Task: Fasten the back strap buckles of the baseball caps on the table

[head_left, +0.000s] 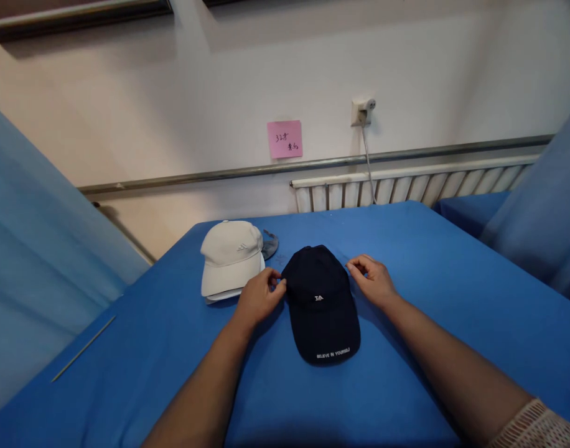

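A dark navy cap (pixel 321 302) lies on the blue table (pixel 429 298) with its brim toward me, white lettering on the brim edge. My left hand (pixel 258 297) pinches the cap's left side with curled fingers. My right hand (pixel 373 280) pinches its right side the same way. A white cap (pixel 229 258) sits just left of the navy one, stacked on other caps; a grey-blue one (pixel 270 244) peeks out behind it.
A thin stick (pixel 83 348) lies near the table's left edge. Blue fabric hangs at the left (pixel 37 249) and right (pixel 541 211). A radiator (pixel 406 186), a wall socket with a cable (pixel 362 112) and a pink note (pixel 285 139) are on the wall behind.
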A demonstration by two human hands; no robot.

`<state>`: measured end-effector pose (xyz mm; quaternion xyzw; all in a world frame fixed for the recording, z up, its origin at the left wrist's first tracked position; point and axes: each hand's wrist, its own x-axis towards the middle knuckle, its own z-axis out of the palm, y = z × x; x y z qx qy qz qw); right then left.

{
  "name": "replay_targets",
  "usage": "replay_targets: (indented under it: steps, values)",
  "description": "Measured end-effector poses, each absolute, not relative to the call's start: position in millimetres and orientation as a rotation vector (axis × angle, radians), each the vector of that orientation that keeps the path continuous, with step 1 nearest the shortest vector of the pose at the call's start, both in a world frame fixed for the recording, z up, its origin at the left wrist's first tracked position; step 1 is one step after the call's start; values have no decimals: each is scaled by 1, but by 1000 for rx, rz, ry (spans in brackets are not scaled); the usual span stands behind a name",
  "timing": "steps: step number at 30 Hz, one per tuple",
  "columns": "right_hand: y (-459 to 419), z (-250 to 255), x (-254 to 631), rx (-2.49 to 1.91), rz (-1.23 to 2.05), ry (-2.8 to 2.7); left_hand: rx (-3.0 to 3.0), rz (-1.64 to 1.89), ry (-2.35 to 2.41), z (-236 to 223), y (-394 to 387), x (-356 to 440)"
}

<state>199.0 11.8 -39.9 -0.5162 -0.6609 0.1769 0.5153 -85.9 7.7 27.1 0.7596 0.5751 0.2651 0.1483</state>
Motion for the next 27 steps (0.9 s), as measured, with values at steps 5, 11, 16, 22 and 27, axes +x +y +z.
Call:
replay_targets:
  steps: [5,11,16,22,27]
  values:
    - [9,-41,195,-1227,430,-1618,1748,771,1679,21,15,-82]
    - [12,-47,196,-1237,462,-1600,1347,741,1527,20,6,-61]
    - [4,-36,193,-1194,467,-1623,1267,822,1442,19,6,-64]
    - [-2,-33,188,-1170,454,-1676,1228,721,1475,15,10,-67]
    - [0,-34,188,-1157,429,-1676,1086,717,1411,12,12,-65]
